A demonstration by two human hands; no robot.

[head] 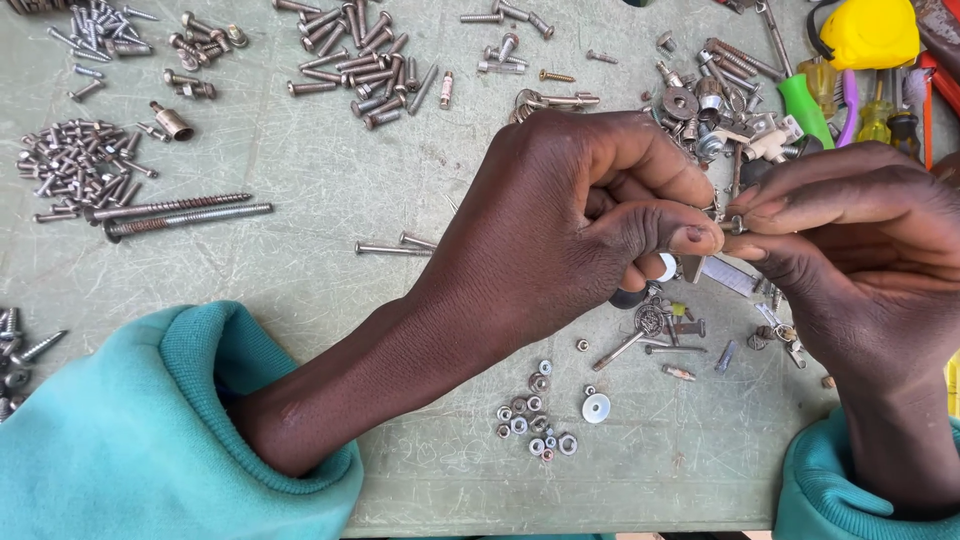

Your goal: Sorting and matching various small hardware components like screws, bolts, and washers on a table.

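Observation:
My left hand (560,230) and my right hand (850,250) meet fingertip to fingertip above the green table (300,290). Between them they pinch a small metal fastener (728,222), mostly hidden by the thumbs and forefingers. Both arms wear teal sleeves (120,430). Just under the hands lie an old key (640,330), short pins and a cluster of small nuts (535,415) with a white washer (596,407).
Sorted piles cover the table: small screws (75,165) at left, two long screws (180,215), bolts (355,60) at top, mixed hardware (710,110) upper right. Screwdrivers (805,105) and a yellow tape measure (868,32) lie at top right. The table's front edge runs along the bottom.

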